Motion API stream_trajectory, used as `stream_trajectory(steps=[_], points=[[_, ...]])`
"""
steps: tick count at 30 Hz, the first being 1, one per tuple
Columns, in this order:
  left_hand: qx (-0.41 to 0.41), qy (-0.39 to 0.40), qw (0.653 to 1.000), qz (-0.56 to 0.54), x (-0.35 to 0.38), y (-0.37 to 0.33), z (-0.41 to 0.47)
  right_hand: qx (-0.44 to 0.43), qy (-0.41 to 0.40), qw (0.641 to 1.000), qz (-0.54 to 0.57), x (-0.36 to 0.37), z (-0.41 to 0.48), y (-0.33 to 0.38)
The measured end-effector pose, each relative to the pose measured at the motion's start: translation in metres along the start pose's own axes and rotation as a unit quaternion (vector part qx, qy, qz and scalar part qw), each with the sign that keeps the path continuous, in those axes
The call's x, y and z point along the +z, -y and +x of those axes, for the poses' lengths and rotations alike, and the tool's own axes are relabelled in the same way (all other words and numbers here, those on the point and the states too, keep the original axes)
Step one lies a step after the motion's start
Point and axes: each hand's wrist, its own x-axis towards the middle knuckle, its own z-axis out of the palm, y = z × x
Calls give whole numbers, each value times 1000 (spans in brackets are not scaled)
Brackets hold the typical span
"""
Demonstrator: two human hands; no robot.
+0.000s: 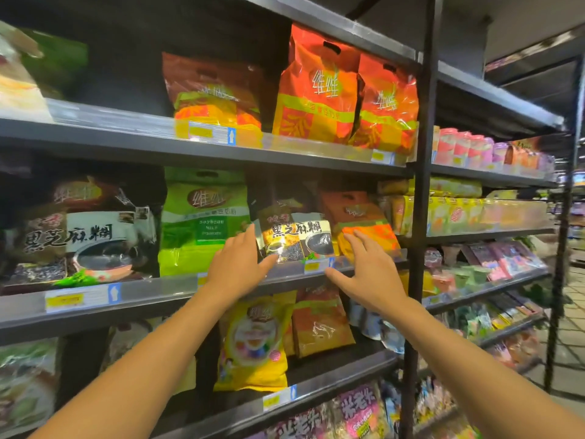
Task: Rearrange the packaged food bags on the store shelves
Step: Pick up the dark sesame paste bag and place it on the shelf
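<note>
The middle shelf (158, 289) holds upright bags in a row: a big dark bag (79, 229), then a green bag (202, 223). The left hand (235, 267) lays straight fingers (250, 231) along the left edge of the small black bag (296, 239), thumb by its lower corner, seemingly to square it between its neighbours. The right hand (367, 274) is spread wide and grips nothing. It hovers at the orange bag (364, 226) just beside it, likely to nudge that one back.

Three orange bags (316, 90) stand at the top shelf's (126, 134) right end; the middle shelf (152, 289) carries two black sesame bags (82, 232), one green bag (202, 223) and one orange bag (364, 213).
</note>
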Motion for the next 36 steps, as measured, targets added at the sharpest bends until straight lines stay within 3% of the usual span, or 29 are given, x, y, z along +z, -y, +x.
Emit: stream_trajectory(steps=[4,14,21,27,36], points=[[-35,29,999,22,13,6,41,14,0,1000,22,22,37,-9],[-124,157,979,-37,49,6,107,39,49,992,114,70,105,-35],[-209,162,960,-91,70,1,117,44,90,968,230,95,136,-59],[-252,120,952,-125,78,-10,113,72,157,929,326,113,158,-77],[-275,75,948,-144,80,-18,109,36,234,905,353,135,177,-90]])
